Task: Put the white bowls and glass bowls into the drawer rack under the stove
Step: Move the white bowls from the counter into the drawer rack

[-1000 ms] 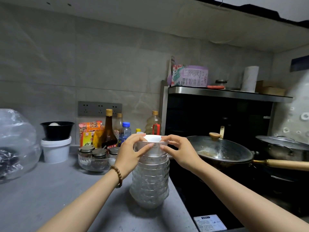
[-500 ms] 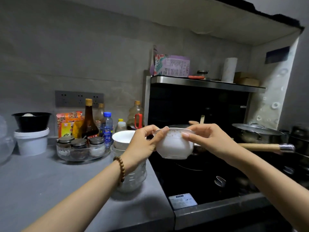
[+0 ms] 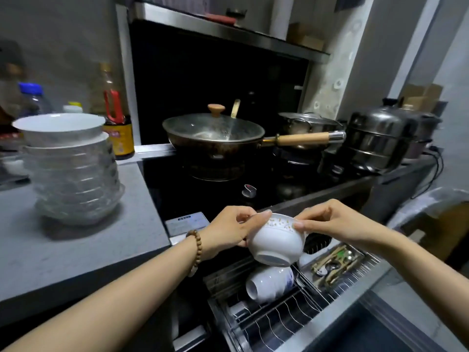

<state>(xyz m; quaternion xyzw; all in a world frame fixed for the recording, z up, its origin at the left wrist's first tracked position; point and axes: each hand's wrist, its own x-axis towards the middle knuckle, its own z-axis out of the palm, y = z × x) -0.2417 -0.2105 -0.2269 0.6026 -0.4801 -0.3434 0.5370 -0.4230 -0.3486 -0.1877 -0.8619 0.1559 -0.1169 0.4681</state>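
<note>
A white bowl (image 3: 276, 240) with a speckled rim is tilted, its foot toward me, held over the open drawer rack (image 3: 284, 316) under the stove. My left hand (image 3: 228, 229) grips its left rim and my right hand (image 3: 327, 222) grips its right rim. Just below it, several white bowls (image 3: 269, 283) stand on edge between the rack's wires. On the grey counter at the left stands a stack of glass bowls (image 3: 73, 179) with a white bowl (image 3: 59, 129) on top.
A lidded wok (image 3: 215, 133) with a wooden handle sits on the black stove, with steel pots (image 3: 380, 138) to its right. Bottles (image 3: 116, 123) stand behind the stack. A cutlery tray (image 3: 335, 262) fills the rack's right side.
I lifted the top white bowl off the stack with both hands, carried it right and down past the stove edge, and tilted it over the open rack. My view dropped and turned right.
</note>
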